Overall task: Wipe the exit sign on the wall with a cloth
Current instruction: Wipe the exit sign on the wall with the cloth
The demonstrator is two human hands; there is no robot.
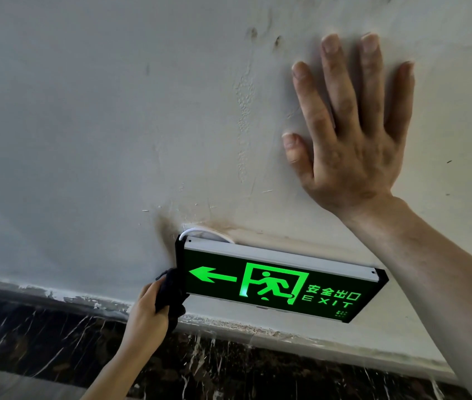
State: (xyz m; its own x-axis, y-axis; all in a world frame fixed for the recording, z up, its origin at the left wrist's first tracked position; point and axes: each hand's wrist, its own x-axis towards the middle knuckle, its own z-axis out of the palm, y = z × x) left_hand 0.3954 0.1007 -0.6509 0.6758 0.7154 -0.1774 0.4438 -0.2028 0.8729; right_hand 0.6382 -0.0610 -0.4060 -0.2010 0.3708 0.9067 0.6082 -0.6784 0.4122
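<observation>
The exit sign (281, 281) is a black panel with a lit green arrow, running figure and the word EXIT. It hangs low on the white wall, tilted down to the right. My left hand (145, 313) is shut on a dark cloth (171, 293) bunched against the sign's left end. My right hand (350, 134) lies flat on the wall above the sign's right half, fingers spread and holding nothing.
A white cable (200, 232) loops out of the wall at the sign's top left corner. The white wall (84, 140) is scuffed and stained around the sign. A dark marble skirting band (55, 342) runs below.
</observation>
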